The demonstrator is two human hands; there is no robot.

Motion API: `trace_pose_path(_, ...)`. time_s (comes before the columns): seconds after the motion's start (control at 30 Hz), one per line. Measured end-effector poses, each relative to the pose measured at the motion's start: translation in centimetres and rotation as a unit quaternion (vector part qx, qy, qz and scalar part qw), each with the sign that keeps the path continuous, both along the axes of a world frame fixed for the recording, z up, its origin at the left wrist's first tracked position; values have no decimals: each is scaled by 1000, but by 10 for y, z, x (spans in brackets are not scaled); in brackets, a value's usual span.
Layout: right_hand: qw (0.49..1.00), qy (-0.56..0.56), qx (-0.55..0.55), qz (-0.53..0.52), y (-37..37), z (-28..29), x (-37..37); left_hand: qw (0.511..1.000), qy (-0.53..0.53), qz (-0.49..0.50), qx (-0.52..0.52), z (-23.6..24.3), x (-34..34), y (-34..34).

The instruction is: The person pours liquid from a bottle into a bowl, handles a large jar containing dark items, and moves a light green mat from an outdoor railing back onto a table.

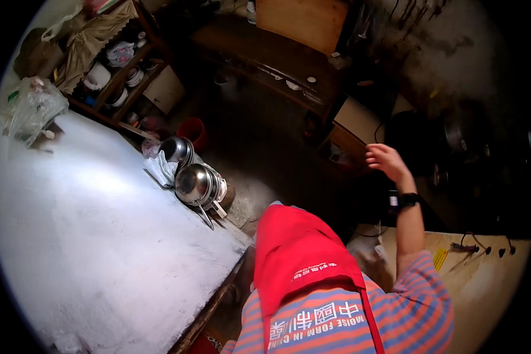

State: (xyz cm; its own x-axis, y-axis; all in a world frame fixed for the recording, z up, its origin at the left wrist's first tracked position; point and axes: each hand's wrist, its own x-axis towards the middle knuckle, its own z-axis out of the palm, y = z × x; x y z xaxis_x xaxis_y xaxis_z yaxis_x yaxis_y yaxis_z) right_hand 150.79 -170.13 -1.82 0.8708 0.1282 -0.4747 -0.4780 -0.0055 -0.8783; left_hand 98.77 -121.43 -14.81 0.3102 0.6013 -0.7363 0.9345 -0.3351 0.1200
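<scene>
My right hand (385,159) is raised at the right of the head view, empty, with loosely curved fingers, in front of a cream-and-brown cabinet (355,124) and dark clutter. A dark watch (408,199) is on that wrist. My left hand is out of sight. At centre left, two round steel pots (196,184) with a crumpled plastic bag (162,166) sit at the edge of a pale worktop (88,218). My red apron (301,248) fills the lower middle.
Shelves (130,82) with dishes and bags stand upper left. A red bucket (194,133) is on the floor behind the pots. A dark bench (248,53) runs along the back. A beige board (466,283) with dark fittings lies lower right. Dim cookware crowds the right.
</scene>
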Motion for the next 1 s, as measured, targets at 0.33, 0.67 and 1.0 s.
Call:
trace_pose_path(0.33, 981, -3, -195, 5, 82, -91, 256, 997, -36, 56, -46, -23, 170, -54)
trace_pose_path(0.67, 885, -60, -461, 31, 133, -198, 441, 984, -37, 158, -78, -57, 232, -97)
trace_pose_path(1.0, 806, -146, -553, 155, 72, -281, 555, 950, -115, 287, -37, -84, 286, -225)
